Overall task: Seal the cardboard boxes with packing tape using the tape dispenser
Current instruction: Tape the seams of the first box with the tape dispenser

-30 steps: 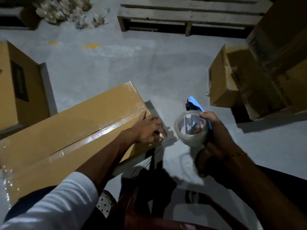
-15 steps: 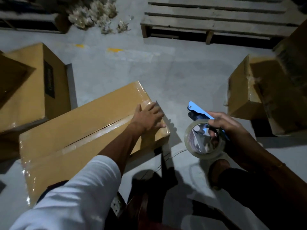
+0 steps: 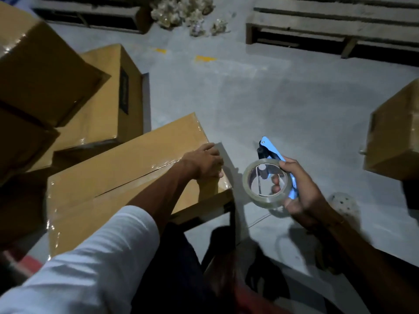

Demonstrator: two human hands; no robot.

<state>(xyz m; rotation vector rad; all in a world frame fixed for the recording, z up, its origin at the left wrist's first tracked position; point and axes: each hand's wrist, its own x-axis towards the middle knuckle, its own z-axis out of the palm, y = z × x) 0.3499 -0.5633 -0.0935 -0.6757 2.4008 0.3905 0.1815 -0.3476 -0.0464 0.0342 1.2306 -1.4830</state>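
A long cardboard box point(image 3: 108, 184) lies in front of me, with clear tape point(image 3: 156, 169) along its top seam. My left hand point(image 3: 204, 163) rests on the box's far right end, pressing on the taped top at the edge with its fingers bent slightly. To the right of the box, over the floor, my right hand point(image 3: 303, 193) grips a blue tape dispenser point(image 3: 269, 147). The dispenser carries a roll of clear tape point(image 3: 249, 186), and my fingers show through the roll. No tape strand between dispenser and box is visible.
More cardboard boxes are stacked at the left point(image 3: 99, 98) and upper left point(image 3: 40, 69). Another box point(image 3: 394, 141) stands at the right. Wooden pallets point(image 3: 328, 30) and a heap of crumpled plastic point(image 3: 181, 10) lie at the back. Bare grey floor point(image 3: 260, 98) fills the middle.
My view has swung left, bringing more stacked boxes into sight. My left hand slid to the very end of the box top. My right hand stays beside the box with the dispenser.
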